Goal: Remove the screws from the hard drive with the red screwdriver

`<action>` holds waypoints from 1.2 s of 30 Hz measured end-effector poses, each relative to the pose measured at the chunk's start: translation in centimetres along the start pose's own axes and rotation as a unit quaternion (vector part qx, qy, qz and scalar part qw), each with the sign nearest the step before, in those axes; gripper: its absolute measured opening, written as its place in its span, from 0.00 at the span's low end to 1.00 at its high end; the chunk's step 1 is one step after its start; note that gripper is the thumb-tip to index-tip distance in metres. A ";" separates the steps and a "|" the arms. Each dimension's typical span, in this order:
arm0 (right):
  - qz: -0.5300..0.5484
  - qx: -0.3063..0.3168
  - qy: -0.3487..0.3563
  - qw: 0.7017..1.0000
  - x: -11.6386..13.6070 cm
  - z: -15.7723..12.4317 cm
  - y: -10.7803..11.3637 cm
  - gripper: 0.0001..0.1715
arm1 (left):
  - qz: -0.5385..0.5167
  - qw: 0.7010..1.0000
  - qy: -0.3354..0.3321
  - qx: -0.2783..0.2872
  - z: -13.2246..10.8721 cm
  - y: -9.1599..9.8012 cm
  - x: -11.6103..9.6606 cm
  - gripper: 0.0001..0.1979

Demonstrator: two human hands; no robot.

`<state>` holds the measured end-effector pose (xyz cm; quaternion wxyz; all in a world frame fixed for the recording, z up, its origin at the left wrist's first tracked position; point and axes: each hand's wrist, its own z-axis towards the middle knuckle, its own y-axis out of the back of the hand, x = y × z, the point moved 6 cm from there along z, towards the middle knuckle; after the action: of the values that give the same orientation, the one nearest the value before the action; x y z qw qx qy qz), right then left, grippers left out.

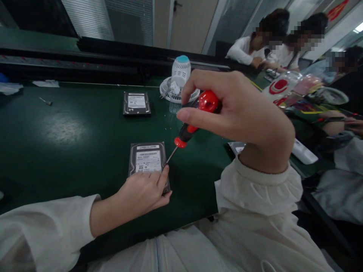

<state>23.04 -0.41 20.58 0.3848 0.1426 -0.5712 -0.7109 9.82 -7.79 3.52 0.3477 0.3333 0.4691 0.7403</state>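
Note:
A hard drive [149,156] lies label up on the green table in front of me. My left hand [146,189] grips its near part, fingers over the label and along the right edge. In my right hand [235,105] is a red and black screwdriver [185,134], held tilted with the handle up to the right. Its thin tip meets the drive's right edge, close to my left index finger; any screw there is too small to make out. A second hard drive [136,104] rests farther back. Part of another drive [236,147] shows beside my right wrist.
A white fan [181,73] with a blue cap lies at the table's back. Farther right are a plastic bottle [283,88] and a white elongated object [304,151]. A small screw-like piece [46,101] lies at left. Several people sit along the right side.

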 end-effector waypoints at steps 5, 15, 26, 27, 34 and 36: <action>0.012 0.018 0.023 1.000 0.4 -0.2 -0.3 0.18 | -0.001 1.000 0.004 -0.003 0.1 0.0 0.1 0.26; 0.024 0.016 0.028 0.999 0.6 -0.2 -0.3 0.19 | 0.015 1.000 -0.001 -0.007 -0.1 0.1 -0.1 0.27; 0.030 0.026 0.039 0.998 0.7 -0.4 -0.3 0.13 | 0.018 1.000 -0.005 -0.006 -0.1 -0.2 0.0 0.27; 0.021 0.021 0.025 0.999 0.5 -0.4 -0.3 0.12 | 0.015 1.000 -0.006 -0.008 -0.1 -0.2 0.0 0.27; 0.071 0.013 0.025 0.997 0.8 -0.2 -0.4 0.16 | 0.013 1.000 -0.010 -0.010 0.0 0.0 -0.1 0.26; 0.040 -0.013 0.014 0.999 0.6 -0.2 -0.3 0.12 | 0.014 1.000 -0.009 -0.010 0.0 0.0 -0.1 0.26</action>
<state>22.68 -0.93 20.39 0.4227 0.1240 -0.5620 -0.7001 9.85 -7.91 3.51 0.3446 0.3432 0.4540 0.7466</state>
